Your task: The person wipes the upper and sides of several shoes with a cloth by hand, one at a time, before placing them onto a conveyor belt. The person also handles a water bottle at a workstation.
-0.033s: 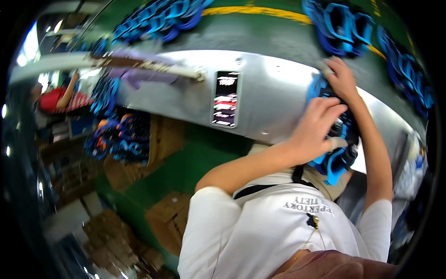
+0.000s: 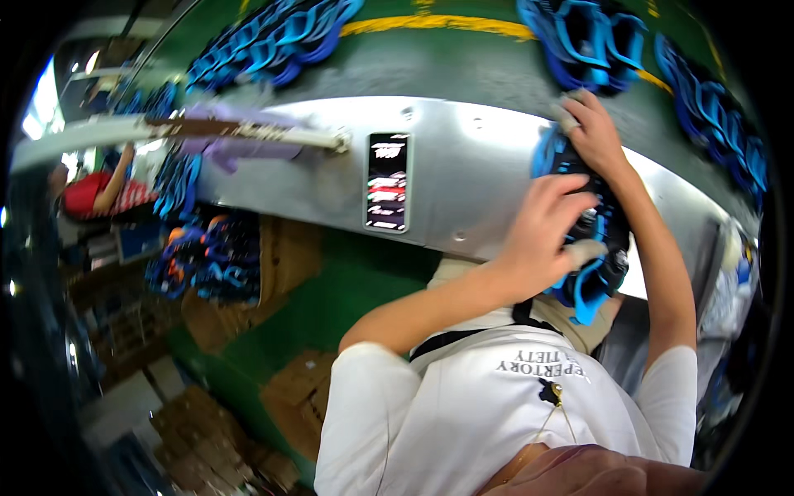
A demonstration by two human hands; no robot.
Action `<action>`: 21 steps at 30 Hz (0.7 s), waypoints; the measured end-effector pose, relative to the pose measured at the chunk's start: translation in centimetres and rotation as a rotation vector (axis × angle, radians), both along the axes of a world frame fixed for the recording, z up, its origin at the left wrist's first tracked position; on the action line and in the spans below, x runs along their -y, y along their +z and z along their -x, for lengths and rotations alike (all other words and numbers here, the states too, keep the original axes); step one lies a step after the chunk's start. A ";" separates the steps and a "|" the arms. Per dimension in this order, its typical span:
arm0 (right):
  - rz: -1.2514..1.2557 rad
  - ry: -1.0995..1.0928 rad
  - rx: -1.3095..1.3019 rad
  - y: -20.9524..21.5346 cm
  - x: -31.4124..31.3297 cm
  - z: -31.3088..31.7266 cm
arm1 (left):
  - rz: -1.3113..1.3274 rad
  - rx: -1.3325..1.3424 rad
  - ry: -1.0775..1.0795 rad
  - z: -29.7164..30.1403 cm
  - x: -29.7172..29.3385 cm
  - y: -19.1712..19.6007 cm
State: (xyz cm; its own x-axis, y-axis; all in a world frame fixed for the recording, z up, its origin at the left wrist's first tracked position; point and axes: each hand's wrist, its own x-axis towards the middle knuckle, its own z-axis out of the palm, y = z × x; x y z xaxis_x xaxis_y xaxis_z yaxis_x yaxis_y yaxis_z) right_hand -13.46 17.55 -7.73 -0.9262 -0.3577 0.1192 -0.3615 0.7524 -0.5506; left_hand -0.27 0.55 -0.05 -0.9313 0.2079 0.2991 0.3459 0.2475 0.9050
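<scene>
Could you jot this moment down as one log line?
left hand: spread over blue-black item | right hand: at item's far end | phone: lit, on metal bench

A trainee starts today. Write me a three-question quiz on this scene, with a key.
1. True or false: the phone on the bench lies screen down.

2. At the blue-black piece, which is nearer the person's body: the left hand or the right hand?

3. Fill in the blank: the line painted on the green floor beyond the bench is ____.

Key
1. False; its lit screen faces up.
2. The left hand.
3. Yellow.
</scene>
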 end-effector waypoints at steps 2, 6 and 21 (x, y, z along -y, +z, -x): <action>0.127 -0.037 -0.084 2.7 0.6 -0.8 | -0.064 0.278 0.000 -2.5 0.6 0.0; 0.354 0.126 0.127 7.4 3.1 -3.7 | -0.522 1.211 -0.099 -3.8 1.8 0.4; 0.506 0.057 0.312 4.9 2.4 -3.9 | -0.776 1.156 -0.116 -2.9 -0.8 -1.8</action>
State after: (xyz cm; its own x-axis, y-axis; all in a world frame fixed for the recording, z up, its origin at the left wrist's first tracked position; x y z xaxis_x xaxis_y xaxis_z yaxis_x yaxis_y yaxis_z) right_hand -9.58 15.20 -2.78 -0.9258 -0.3778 0.0132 -0.1573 0.3533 -0.9222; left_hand 2.62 1.38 -1.81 -0.7159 0.4371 -0.5444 -0.6978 -0.4203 0.5801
